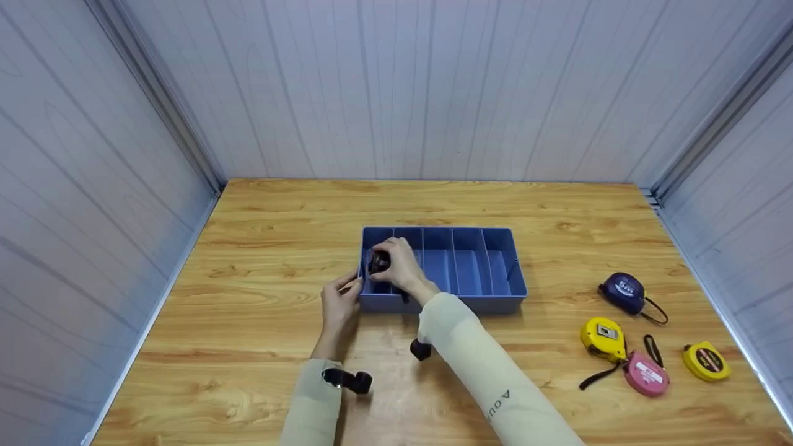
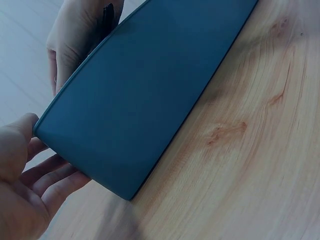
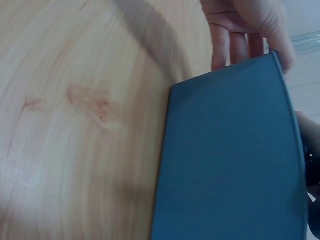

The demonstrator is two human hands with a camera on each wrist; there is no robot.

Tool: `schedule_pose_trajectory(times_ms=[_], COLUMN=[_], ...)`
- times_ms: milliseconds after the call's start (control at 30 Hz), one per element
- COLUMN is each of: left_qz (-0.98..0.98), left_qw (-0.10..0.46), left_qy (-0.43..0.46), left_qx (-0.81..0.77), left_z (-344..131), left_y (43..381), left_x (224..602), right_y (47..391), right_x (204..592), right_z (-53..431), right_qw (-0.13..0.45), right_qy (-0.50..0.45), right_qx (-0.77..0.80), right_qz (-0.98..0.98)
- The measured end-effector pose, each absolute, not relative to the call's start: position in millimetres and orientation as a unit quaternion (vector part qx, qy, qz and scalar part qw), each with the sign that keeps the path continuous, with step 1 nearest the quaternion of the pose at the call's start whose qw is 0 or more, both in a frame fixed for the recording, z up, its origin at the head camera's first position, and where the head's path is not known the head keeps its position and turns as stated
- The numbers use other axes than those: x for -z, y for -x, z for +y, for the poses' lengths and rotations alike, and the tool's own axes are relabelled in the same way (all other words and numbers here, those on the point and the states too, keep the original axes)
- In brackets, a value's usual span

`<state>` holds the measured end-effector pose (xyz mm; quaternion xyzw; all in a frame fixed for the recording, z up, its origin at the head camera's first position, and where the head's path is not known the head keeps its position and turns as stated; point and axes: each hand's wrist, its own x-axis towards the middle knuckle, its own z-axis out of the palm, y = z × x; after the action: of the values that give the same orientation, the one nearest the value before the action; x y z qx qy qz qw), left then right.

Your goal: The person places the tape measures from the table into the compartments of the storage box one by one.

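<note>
Blue tray (image 1: 446, 305) pinched at left end by left hand (image 1: 338, 305); dark item (image 1: 378, 262) gripped by right hand (image 1: 404, 266) at leftmost compartment (image 1: 376, 236). Item best lowered level, unhurried; tray best braced until release.

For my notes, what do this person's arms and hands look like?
The left hand and right hand look bare. The left sleeve and right sleeve are pale, the right one with dark lettering. A black strap with a small black block sits on the left sleeve; another block shows beside the right.
</note>
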<state>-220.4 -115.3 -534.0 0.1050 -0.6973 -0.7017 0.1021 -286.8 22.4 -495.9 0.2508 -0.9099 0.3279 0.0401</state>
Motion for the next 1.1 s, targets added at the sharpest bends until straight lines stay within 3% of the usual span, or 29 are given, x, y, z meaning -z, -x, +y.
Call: schedule_pose_trajectory(times_ms=[733, 1100], left_qz=[-0.699, -0.696], left_qw=[0.096, 0.096], left_qy=[-0.091, -0.099], left_qx=[0.703, 0.705], left_z=[-114.1, -115.0], left_y=[219.7, 217.8], left_x=[535.0, 533.9], right_y=[281.3, 272.6], right_x=[501.3, 487.1], right_z=[30.5, 43.9], right_qw=[0.100, 0.093], right_qy=[-0.279, -0.276], right_qx=[-0.348, -0.385], right_qz=[-0.889, -0.876])
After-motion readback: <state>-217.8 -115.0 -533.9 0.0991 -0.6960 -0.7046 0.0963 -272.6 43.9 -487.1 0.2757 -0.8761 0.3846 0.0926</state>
